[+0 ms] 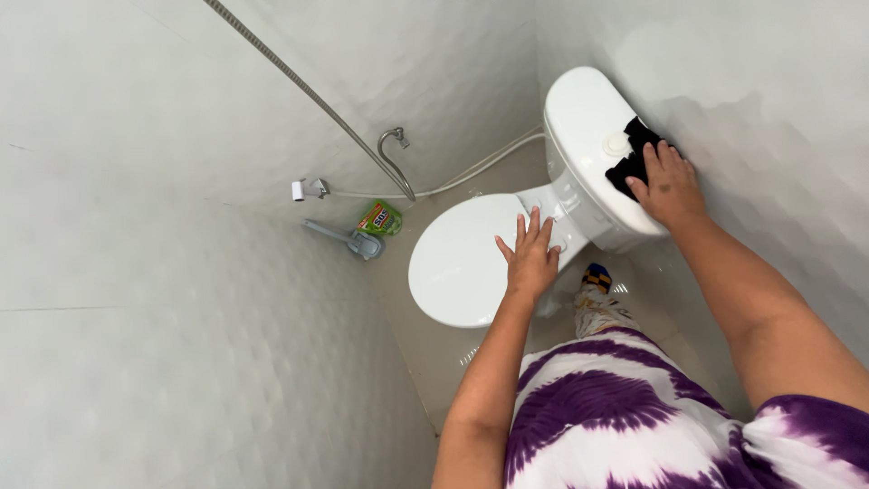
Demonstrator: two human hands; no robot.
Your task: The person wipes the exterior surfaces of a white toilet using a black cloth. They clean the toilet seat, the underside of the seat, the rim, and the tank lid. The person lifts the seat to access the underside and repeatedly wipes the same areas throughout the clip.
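The right hand [671,187] covers part of the black cloth [636,156] on the tank lid [587,118], the left hand [529,258] hides the rear of the seat lid [462,263], and the metal pipe [299,81] runs off the top edge.
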